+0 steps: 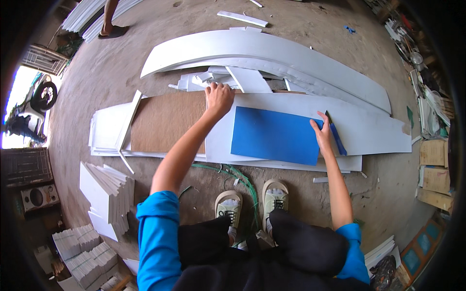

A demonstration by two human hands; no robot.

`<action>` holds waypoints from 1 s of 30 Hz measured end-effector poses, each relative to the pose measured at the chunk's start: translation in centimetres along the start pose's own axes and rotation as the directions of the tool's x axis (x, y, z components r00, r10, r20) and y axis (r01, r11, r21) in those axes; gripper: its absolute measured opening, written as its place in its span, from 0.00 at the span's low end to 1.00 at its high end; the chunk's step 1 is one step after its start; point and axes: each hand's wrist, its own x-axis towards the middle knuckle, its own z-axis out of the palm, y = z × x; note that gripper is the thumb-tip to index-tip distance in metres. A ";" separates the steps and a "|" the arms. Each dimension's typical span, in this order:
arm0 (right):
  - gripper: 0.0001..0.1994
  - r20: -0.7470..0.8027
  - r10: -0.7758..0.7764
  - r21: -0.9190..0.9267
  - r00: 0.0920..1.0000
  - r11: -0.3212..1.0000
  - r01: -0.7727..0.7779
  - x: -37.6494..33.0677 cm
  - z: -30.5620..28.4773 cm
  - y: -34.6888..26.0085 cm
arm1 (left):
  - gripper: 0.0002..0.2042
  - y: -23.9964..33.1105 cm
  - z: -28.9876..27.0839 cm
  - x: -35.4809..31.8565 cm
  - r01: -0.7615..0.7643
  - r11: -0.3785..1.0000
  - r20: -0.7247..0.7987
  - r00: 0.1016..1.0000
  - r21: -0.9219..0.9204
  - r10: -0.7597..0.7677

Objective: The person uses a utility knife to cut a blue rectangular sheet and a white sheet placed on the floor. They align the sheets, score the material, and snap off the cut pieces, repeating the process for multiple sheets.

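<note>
My left hand [220, 99] is closed, its fingers curled over the upper left corner of a white foam board [374, 123]. On that board lies a flat blue rectangular sheet [274, 136], slightly askew. At its right edge is my right hand [323, 132], thumb and fingers around the upper right corner. Just right of that hand, a knife with a blue handle [338, 141] rests on the white board, its dark pointed blade toward the far side. Left of the board a brown board [167, 121] lies on more white sheets.
Long curved white foam pieces [267, 48] lie beyond, with offcuts [247, 78] beside them. Stacked white sheets [107, 194] stand at left; cardboard boxes [433, 153] line the right. Green strapping [245, 182] lies by my shoes. Another person's foot [112, 31] shows far left.
</note>
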 end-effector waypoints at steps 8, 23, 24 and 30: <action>0.26 0.022 -0.023 0.006 1.000 1.000 0.023 -0.3 0.2 0.6 | 0.29 3.6 1.5 4.2 0.420 0.899 0.392 0.854 -0.127 -0.343; 0.27 0.097 0.062 0.019 0.993 0.998 -0.064 -0.6 -0.4 0.4 | 0.23 3.3 1.9 8.0 0.590 0.730 0.248 0.808 -0.346 -0.535; 0.27 0.093 0.062 0.030 0.994 0.997 -0.065 -0.6 -0.3 0.0 | 0.23 2.9 1.8 8.4 0.564 0.762 0.255 0.825 -0.317 -0.505; 0.26 -0.035 -0.080 -0.027 0.996 0.997 0.079 0.6 0.8 0.0 | 0.16 1.3 2.1 6.0 0.290 0.920 0.224 0.946 -0.265 -0.234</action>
